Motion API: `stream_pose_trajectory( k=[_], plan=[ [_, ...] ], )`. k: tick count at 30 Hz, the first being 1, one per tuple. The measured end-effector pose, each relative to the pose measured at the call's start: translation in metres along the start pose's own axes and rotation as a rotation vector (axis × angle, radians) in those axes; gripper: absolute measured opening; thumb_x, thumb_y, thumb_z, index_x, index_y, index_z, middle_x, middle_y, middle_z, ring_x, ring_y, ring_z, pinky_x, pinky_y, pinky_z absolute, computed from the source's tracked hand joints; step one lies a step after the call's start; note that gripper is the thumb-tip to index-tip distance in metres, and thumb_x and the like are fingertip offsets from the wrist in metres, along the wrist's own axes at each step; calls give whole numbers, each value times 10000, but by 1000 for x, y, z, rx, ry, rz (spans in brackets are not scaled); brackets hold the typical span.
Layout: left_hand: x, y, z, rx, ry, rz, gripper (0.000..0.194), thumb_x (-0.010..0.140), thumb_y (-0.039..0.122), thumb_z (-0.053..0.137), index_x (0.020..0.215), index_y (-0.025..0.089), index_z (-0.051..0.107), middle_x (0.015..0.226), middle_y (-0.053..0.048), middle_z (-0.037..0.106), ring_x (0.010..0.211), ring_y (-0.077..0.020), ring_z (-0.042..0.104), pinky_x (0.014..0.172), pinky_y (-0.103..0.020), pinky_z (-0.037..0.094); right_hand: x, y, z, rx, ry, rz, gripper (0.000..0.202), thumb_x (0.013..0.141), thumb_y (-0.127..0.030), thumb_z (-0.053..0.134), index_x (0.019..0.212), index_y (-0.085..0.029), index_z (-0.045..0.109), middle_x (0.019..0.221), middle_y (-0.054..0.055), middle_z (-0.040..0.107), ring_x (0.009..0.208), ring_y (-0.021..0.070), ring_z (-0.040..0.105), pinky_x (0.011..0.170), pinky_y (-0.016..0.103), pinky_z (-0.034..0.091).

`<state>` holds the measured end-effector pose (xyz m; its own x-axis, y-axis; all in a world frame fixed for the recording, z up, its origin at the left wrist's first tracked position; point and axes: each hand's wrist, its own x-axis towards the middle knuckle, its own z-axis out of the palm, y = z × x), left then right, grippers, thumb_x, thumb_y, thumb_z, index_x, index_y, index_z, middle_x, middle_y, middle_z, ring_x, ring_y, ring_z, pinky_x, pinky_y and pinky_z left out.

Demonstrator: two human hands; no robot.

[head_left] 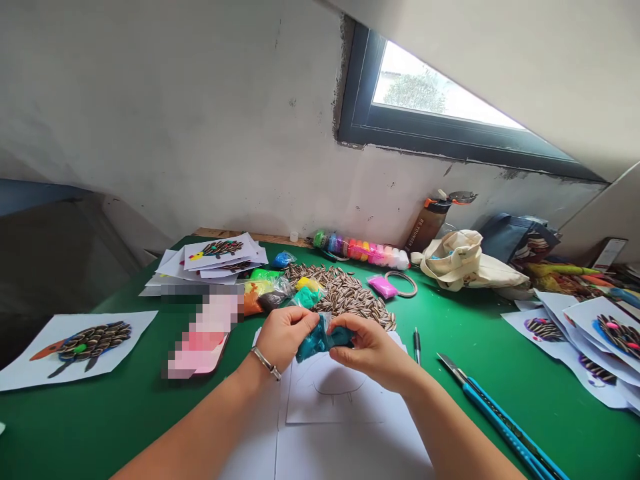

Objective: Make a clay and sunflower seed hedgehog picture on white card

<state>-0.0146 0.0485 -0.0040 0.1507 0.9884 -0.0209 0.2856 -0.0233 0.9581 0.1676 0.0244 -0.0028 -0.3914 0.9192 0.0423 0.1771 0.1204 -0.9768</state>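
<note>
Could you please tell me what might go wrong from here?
1. The left grip and right grip hold the bag of teal clay over the pencil drawing; dropped clay could mark it.
2. The sunflower seeds lie loose just beyond the bag, so a knock might scatter them.
3. The blue utility knife lies beside the right forearm; a careless reach might cause a cut if its blade is out.
</note>
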Motion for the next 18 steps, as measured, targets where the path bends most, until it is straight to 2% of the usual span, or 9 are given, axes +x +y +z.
stream_pose_trajectory(
  k=[4,7,9,12,15,18],
  plan=[
    [1,0,1,-7,-5,-13,355,701,465,582,628,122,640,574,4,505,566,-127,434,526,-236,363,-1,-3,1,-135,8,-4,178,717,-110,595,864,-210,606,732,-36,553,672,103,473,604,235,368],
    [2,1,-1,-4,-56,-12,376,709,482,572,619,122,626,570,6,495,567,-125,430,521,-232,360,-2,-3,3,-154,21,22,119,728,-118,578,816,-198,584,694,-28,594,662,117,517,586,237,375],
    [3,3,-3,14,-104,7,390,723,497,558,620,126,620,581,3,505,575,-127,442,516,-228,363,-3,-2,4,-113,24,32,86,739,-132,576,800,-192,572,688,-17,622,663,126,544,581,238,384],
    [2,5,-6,61,-140,21,352,704,478,604,743,132,655,694,-23,589,656,-156,513,565,-233,417,-2,2,4,-13,39,45,58,751,-156,589,791,-185,558,696,-1,647,677,136,580,581,238,398],
    [2,4,-8,55,-118,19,345,678,440,648,848,139,662,775,-37,630,711,-177,555,610,-247,459,1,5,2,73,92,63,105,744,-178,615,830,-190,557,716,-3,639,705,152,609,598,249,415],
    [2,1,-7,-6,-80,21,316,697,425,635,839,144,664,775,-33,638,703,-175,569,619,-256,474,3,6,1,110,104,65,162,739,-198,627,893,-195,578,731,-9,622,697,157,615,628,276,438]
  ],
)
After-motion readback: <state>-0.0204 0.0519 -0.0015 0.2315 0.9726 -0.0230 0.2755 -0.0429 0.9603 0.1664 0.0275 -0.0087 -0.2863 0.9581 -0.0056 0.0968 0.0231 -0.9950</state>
